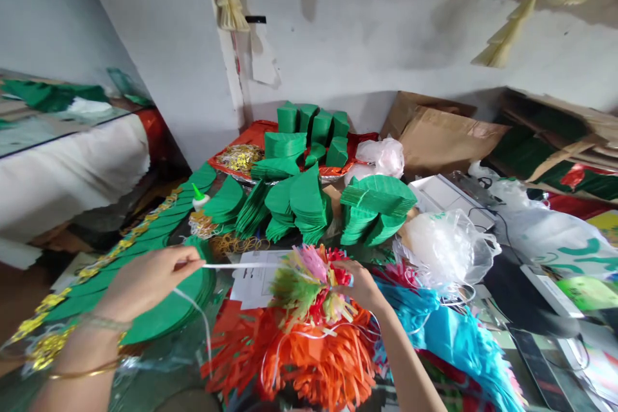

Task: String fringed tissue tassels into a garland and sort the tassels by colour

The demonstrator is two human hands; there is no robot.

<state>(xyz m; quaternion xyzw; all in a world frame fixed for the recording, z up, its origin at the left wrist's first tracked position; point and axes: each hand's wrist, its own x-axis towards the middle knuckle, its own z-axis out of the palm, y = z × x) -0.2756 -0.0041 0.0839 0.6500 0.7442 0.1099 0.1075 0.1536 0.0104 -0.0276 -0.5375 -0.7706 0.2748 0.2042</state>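
Observation:
My left hand [157, 277] is closed in a pinch on a white ribbon [241, 265], which runs taut to the right. The ribbon's loose end hangs below that hand. At its other end is a multicoloured paper tassel [302, 280] with pink, red, yellow and green strips. My right hand [356, 283] is closed round the right side of this tassel; its fingertips are partly hidden among the strips. Orange fringed paper [309, 360] lies just beneath. A stack of round green paper sheets [167, 315] sits under my left hand.
Folded green paper stacks [299, 203] stand behind, with a glue bottle [199, 198] to their left. Blue fringed paper [449, 335] and a clear plastic bag [444, 244] lie right. Gold trim [116, 251] runs along the left edge. Cardboard boxes [439, 135] stand against the wall.

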